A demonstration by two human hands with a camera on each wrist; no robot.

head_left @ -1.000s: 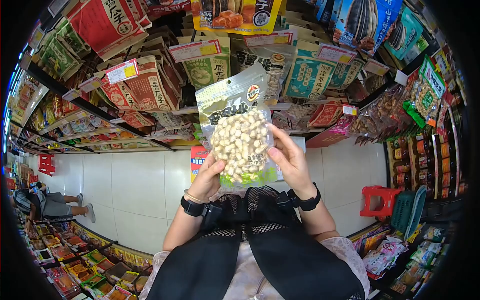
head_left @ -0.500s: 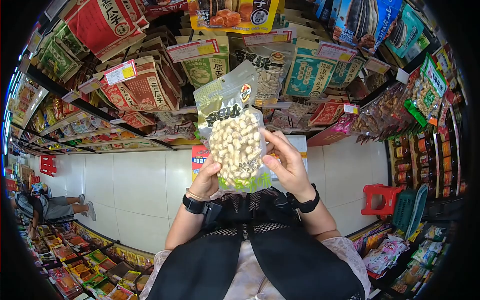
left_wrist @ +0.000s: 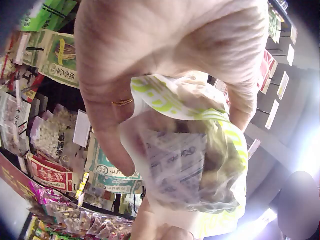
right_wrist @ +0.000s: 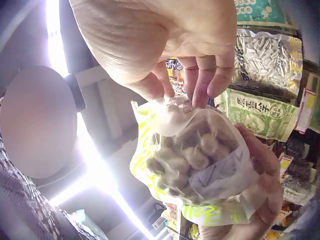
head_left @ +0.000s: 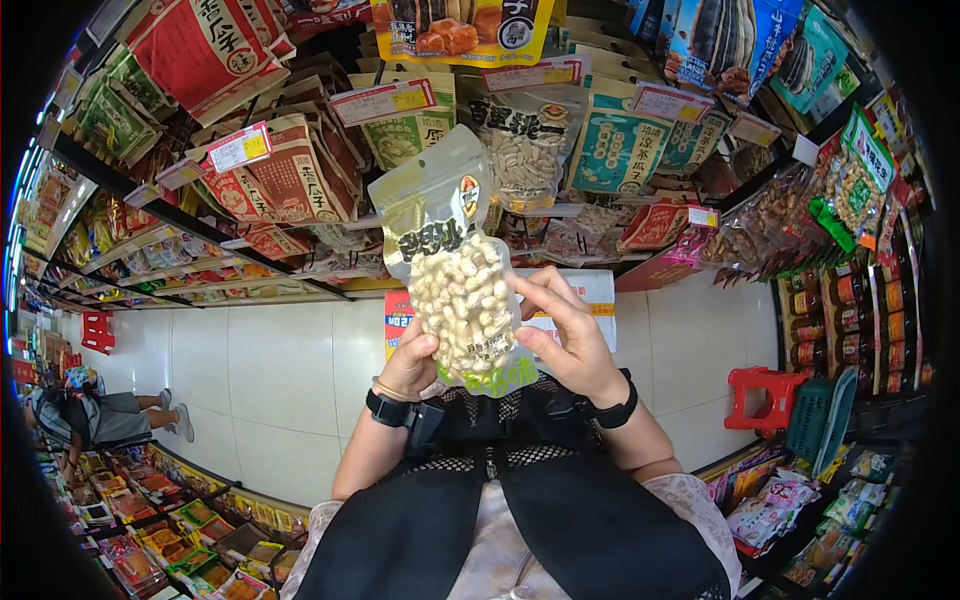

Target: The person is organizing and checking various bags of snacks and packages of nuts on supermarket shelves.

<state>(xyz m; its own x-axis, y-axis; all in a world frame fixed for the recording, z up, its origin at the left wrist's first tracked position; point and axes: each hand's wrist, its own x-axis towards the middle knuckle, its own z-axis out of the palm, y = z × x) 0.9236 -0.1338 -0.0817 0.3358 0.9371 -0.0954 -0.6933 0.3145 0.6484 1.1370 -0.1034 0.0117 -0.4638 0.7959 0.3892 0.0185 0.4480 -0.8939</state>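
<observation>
Peanut bag: you hold the clear peanut bag (head_left: 455, 285) up in front of your chest, upright and leaning a little to your left, its silver top strip before the shelf packets and its green-printed bottom edge down by your hands

Left hand: your left hand (head_left: 412, 358) grips the bag's lower left corner, thumb on the front face and fingers curled round the back; the left wrist view shows a ring (left_wrist: 122, 102) on one finger and the bag's back label beneath

Right hand: your right hand (head_left: 568, 335) is curled at the bag's right edge; in the right wrist view its fingertips pinch a fold of the plastic

Wrists: a black band (head_left: 385, 410) sits on each of your wrists

Ahead: shelves (head_left: 130, 180) crowded with hanging snack packets, with price tags (head_left: 243, 143) clipped along them; a clear seed bag (head_left: 525, 150) hangs behind the peanut bag's top, to its right

Floor: white tiles (head_left: 280, 370) run under the shelves

Your right: a red stool (head_left: 765, 395) stands on the floor just beside a green basket (head_left: 812, 420), with rows of jars (head_left: 850, 320) above them

Your left: another person (head_left: 95, 412) is well apart from you down the aisle, near low trays (head_left: 170, 530) of packets
</observation>
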